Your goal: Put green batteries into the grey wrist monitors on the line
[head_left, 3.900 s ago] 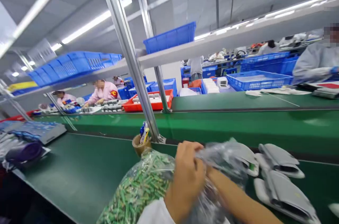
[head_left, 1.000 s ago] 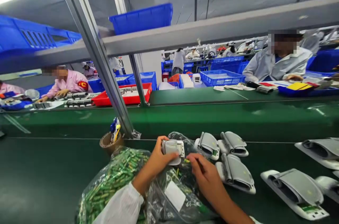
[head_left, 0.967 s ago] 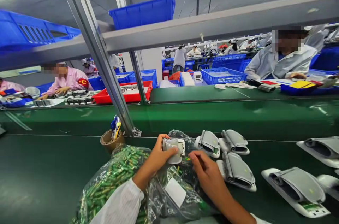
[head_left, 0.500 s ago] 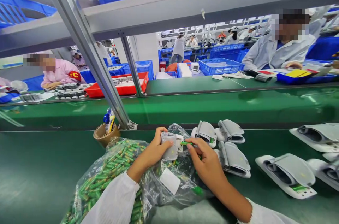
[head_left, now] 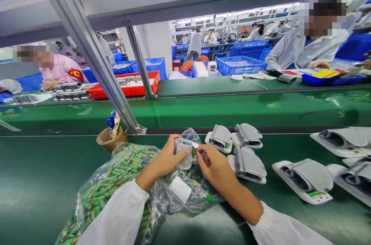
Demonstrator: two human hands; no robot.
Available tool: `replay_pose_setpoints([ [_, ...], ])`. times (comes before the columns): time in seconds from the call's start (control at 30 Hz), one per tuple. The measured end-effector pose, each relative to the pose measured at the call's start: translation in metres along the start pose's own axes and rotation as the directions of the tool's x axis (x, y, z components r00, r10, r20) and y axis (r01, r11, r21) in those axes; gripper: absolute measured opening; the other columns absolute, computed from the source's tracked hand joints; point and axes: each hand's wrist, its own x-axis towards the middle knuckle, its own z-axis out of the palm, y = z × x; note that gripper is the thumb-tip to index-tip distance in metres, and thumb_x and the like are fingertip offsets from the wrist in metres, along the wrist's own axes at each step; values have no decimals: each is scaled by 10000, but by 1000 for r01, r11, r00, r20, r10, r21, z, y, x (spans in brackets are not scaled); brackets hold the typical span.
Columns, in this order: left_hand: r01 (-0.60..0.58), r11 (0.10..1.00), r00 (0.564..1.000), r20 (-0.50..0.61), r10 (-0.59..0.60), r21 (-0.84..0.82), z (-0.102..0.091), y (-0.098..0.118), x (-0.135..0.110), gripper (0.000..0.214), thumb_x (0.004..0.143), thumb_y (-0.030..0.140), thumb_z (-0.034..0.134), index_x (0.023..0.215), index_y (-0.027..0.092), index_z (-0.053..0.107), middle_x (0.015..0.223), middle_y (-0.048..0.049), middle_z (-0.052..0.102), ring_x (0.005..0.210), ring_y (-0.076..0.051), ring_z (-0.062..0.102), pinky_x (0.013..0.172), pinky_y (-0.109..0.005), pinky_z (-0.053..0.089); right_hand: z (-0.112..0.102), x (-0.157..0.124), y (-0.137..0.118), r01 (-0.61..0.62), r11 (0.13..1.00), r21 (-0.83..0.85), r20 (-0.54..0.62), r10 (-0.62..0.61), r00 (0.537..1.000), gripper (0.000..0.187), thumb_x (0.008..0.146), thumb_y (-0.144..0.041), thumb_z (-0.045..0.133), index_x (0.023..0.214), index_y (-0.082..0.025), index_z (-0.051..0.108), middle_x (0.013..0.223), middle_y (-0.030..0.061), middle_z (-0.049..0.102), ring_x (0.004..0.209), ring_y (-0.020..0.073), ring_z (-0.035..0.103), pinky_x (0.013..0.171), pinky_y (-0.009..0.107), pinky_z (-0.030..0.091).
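My left hand (head_left: 169,157) grips a wrist blood pressure monitor (head_left: 185,145) with a rolled grey cuff, thumb across the cuff. Green shows in the monitor's uncovered battery compartment, at the end facing my right hand (head_left: 213,164). The fingertips of that hand are pinched together at a green battery (head_left: 194,152) there, hiding part of it. Below both hands lies a clear plastic bag (head_left: 189,211) with a white label (head_left: 180,189). Many loose green batteries (head_left: 101,191) fill its left part.
Several similar cuffed monitors (head_left: 251,164) lie on the green bench to the right, some with green in their compartments. A round brown pen holder (head_left: 108,140) stands by the metal post (head_left: 87,48). Across the raised green ledge are a red tray (head_left: 124,89) and two co-workers.
The battery that my right hand held sticking out from the monitor is now at the compartment, fingertips close against it. The whole view has shifted slightly.
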Motion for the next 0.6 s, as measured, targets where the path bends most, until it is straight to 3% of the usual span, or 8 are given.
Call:
replay_pose_setpoints([
  [0.1,-4,1000,1000,-3,4,22,1,1,0,580,897,518,605,1331,211,372,1221,-93,553,1078,-252,560,984,-405,455,1,1,0,31,1000,-1,28,-31,999,101,1017,-113,528,1011,-198,582,906,39,633,750,161,631,662,275,502],
  [0.3,1,999,1000,-13,-1,32,1,3,-1,574,905,532,598,1332,218,378,1232,-88,567,1094,-258,569,985,-403,462,5,-2,4,24,998,-51,21,-23,1000,197,1051,-188,538,1245,-174,570,942,58,653,767,181,666,648,288,531],
  [0.43,-10,1000,1000,-21,11,27,3,3,-1,594,893,545,618,1331,215,391,1223,-88,573,1083,-260,572,982,-404,465,5,-1,2,62,990,-125,55,-56,997,137,1073,-194,489,1163,-183,592,971,73,678,814,194,686,685,292,541],
  [0.6,2,998,996,-90,5,71,6,2,0,526,916,476,622,1326,208,429,1259,-107,591,1160,-282,575,1061,-441,437,3,-1,-4,93,935,-343,184,-30,982,200,1094,-231,425,1069,-175,616,839,49,654,669,206,665,543,307,431],
])
